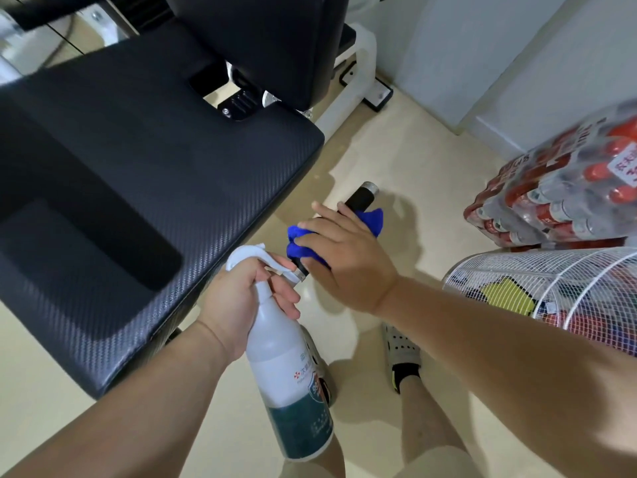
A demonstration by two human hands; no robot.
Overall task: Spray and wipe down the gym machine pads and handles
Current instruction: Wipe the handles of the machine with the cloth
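Note:
My left hand (241,301) grips the neck of a white spray bottle (286,374), whose nozzle points toward the handle. A black machine handle (360,198) with a metal end cap sticks out beside the seat. My right hand (344,253) wraps a blue cloth (374,219) around that handle, and the cloth bunches out on both sides of my fingers. The large black textured seat pad (155,208) fills the left of the view. Above it hangs the black back pad (269,39).
A shrink-wrapped pack of red-capped bottles (558,188) lies on the floor at the right. A white wire basket (551,291) with coloured items stands near my right forearm. The white machine frame (358,70) runs along the beige floor toward the wall. My feet stand below.

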